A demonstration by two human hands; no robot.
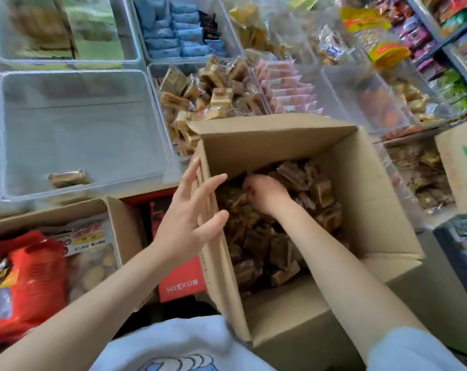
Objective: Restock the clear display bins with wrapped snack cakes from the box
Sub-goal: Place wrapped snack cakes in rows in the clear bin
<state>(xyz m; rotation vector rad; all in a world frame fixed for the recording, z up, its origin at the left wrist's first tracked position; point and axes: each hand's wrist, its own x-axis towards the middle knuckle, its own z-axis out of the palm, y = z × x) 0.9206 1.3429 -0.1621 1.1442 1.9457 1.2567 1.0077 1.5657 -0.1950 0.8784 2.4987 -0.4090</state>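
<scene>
While box-deep [294,199], right grip [264,194] (cakes [315,188] around).

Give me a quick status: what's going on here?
Right hand down in box, fingers curled among snack cakes. Left hand open by box wall. Near bin almost empty.

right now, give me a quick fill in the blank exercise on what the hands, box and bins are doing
1. The right hand reaches down into the ____ box of snack cakes.
2. The left hand, fingers spread, holds ____.
3. The big clear bin left of the box holds just ____ wrapped cake.
4. The bin behind the box holds ____ wrapped cakes.

Missing words: cardboard; nothing; one; many
</scene>
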